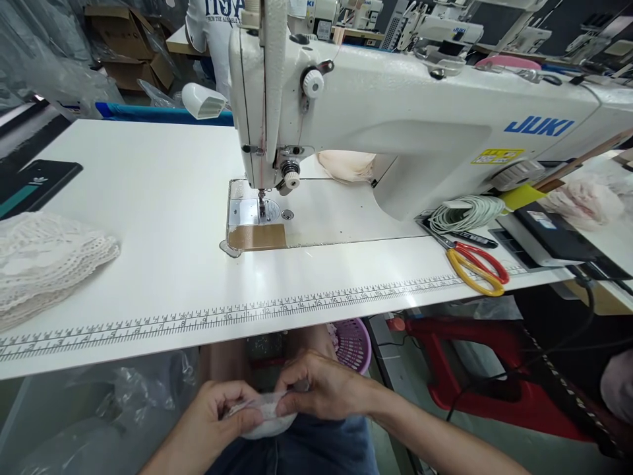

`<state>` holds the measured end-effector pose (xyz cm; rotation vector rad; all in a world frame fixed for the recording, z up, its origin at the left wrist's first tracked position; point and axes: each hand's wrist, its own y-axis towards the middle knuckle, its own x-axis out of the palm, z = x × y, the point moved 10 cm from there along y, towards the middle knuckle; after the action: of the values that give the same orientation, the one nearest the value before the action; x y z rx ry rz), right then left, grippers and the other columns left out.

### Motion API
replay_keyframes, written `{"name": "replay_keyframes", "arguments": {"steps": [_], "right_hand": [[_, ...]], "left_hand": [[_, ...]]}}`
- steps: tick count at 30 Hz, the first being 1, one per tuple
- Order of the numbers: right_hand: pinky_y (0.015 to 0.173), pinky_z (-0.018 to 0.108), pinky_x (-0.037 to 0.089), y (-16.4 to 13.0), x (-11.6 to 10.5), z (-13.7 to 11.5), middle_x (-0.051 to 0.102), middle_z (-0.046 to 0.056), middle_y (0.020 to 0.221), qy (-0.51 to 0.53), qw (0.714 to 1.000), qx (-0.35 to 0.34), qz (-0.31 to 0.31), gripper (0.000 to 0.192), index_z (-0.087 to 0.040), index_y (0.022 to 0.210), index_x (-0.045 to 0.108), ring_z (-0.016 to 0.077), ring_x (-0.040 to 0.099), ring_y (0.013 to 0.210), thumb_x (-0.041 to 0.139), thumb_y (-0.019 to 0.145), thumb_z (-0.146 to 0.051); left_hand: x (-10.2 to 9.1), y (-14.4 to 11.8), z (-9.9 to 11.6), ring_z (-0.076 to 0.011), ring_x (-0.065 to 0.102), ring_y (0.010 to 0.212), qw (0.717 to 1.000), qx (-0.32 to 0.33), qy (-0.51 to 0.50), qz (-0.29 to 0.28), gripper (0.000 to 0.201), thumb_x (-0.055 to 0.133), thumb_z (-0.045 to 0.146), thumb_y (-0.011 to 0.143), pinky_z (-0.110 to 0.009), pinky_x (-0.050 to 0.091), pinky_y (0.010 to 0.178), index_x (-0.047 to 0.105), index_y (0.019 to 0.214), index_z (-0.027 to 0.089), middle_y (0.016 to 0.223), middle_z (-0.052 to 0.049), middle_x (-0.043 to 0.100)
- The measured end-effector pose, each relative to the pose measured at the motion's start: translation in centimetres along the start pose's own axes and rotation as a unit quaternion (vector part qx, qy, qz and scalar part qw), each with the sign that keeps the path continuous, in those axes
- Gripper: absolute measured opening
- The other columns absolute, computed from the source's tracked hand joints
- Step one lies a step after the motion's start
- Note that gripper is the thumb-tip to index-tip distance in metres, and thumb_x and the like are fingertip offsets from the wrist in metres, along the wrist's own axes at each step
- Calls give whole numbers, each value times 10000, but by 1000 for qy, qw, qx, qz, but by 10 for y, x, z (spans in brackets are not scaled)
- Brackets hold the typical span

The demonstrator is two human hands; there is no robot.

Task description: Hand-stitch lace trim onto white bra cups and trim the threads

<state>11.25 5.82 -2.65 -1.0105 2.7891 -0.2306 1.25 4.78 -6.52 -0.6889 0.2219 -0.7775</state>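
Below the table's front edge, over my lap, my left hand point(228, 412) pinches one end of a small white piece of thin fabric point(270, 417). My right hand point(321, 389) grips the same fabric from the other side, thumb on top. The cloth spans the short gap between both thumbs and sags a little beneath them. A white sewing machine point(395, 105) stands on the table above my hands, its needle and presser foot point(262, 203) over the metal plate. At the table's left lies a stack of white lace-edged fabric point(47, 264).
Scissors point(477, 267) with red and yellow handles lie by a coil of pale cord point(465, 212). A printed ruler point(237, 313) runs along the front edge of the white table point(158, 191). Below are a purple basket point(357, 344), a red stool point(445, 369) and plastic bags point(123, 409).
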Motion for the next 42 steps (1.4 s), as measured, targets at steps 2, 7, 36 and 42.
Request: {"name": "replay_keyframes", "arguments": {"steps": [2,7,36,42], "right_hand": [[582,174,387,-2,-3,0,615,-1,688,-19,1000,10,-1,132,-128,836,701,101,552,630,659,820,-252],[604,170,382,-5,-1,-1,588,-28,697,-78,997,16,-8,178,-159,840,689,105,546,662,756,716,-267],[554,167,376,-10,3,13,601,-20,681,-15,998,67,-15,114,-129,828,692,102,533,622,693,764,-223],[617,191,416,-19,-3,17,635,5,734,-9,996,89,-10,145,-127,848,686,129,566,683,672,776,-254]], "left_hand": [[-1,1,-1,-113,378,585,1000,-17,3,12,529,677,634,628,-220,270,556,660,692,109,596,2,498],[-3,0,-8,-112,359,581,999,-30,-1,15,583,662,682,599,-219,253,544,645,685,106,585,8,462],[2,-6,12,-114,362,605,995,37,89,-5,242,687,361,675,-212,250,566,645,706,125,603,41,456],[6,-3,6,-109,359,587,997,36,65,-15,242,638,363,716,-210,247,561,640,726,120,591,42,454]]}}
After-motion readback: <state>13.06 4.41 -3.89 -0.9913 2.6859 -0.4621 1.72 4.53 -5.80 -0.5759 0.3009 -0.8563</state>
